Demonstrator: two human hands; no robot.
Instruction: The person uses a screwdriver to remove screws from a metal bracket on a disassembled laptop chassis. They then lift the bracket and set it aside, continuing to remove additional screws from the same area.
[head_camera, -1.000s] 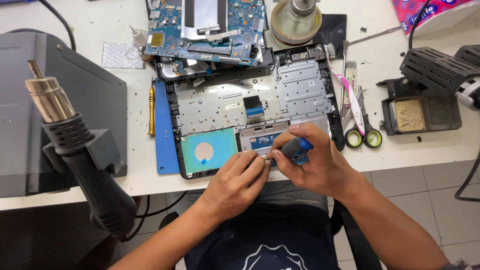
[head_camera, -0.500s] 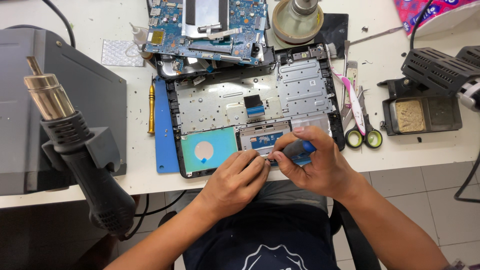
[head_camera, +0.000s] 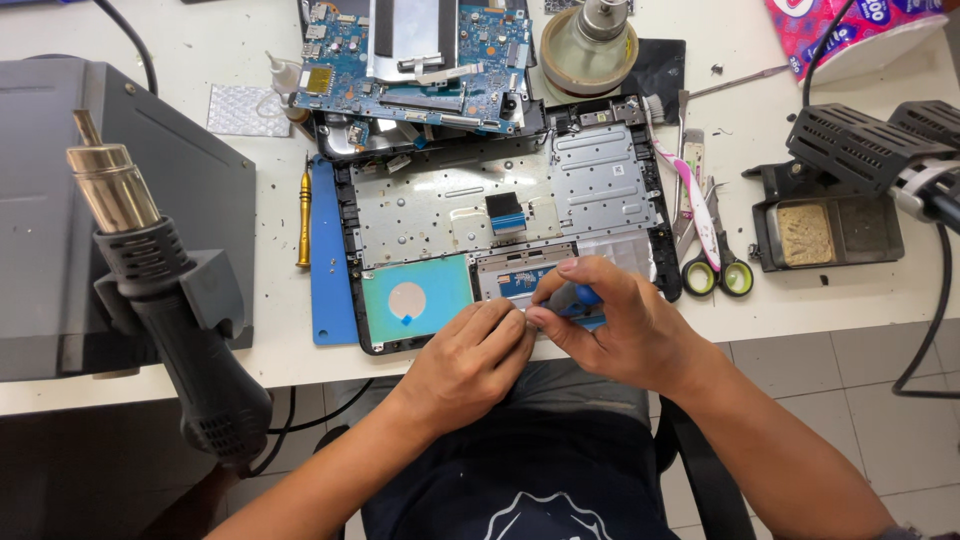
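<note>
An opened laptop base (head_camera: 500, 210) lies on the white bench, its metal keyboard backplate showing. My right hand (head_camera: 620, 325) grips a small blue-handled screwdriver (head_camera: 580, 297) at the front edge of the base, over the touchpad board (head_camera: 515, 280). My left hand (head_camera: 470, 355) sits beside it with pinched fingertips touching the same spot by the screwdriver tip; whether it holds anything is hidden. A teal patch with a white disc (head_camera: 410, 298) lies left of my hands.
A blue motherboard (head_camera: 420, 60) rests behind the base. A hot-air wand (head_camera: 160, 290) stands in its holder on a grey station (head_camera: 60, 200) at left. A yellow screwdriver (head_camera: 303, 215), scissors (head_camera: 715, 270), a soldering stand (head_camera: 830, 225) and a solder spool (head_camera: 588, 45) lie around.
Both hands stay at the front edge of the laptop base; the fingers shifted only slightly around the blue screwdriver. Nothing else moved.
</note>
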